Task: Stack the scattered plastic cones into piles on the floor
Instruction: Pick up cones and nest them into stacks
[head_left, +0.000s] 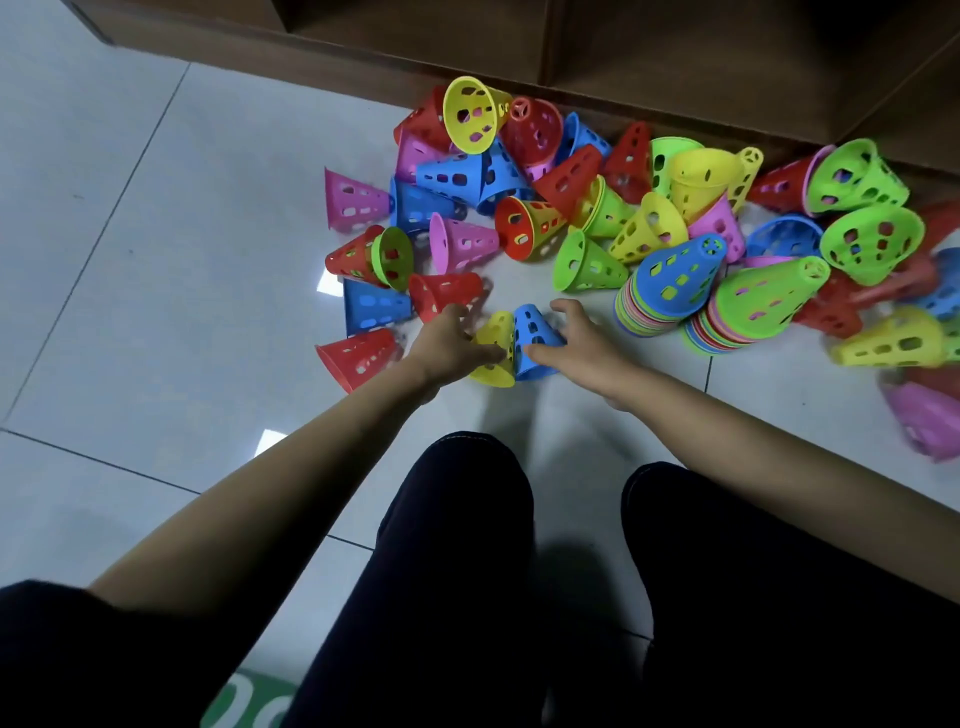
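Cones (587, 265) mostly loose on floor (156, 260) by cabinet (675, 52); blue-topped pile (660, 296) and green-topped pile (748, 317) built (both leaning). Left hand (452, 343) curls round yellow cone (493, 358), right hand (582, 338) round blue cone (535, 338), cones touching. Most stacking remains.

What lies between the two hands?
In the head view, two touching cones: a yellow cone held by the left hand and a blue cone held by the right hand.

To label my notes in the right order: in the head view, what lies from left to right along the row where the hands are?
Lying red cone, left hand, yellow cone, blue cone, right hand, blue-topped stack, green-topped stack.
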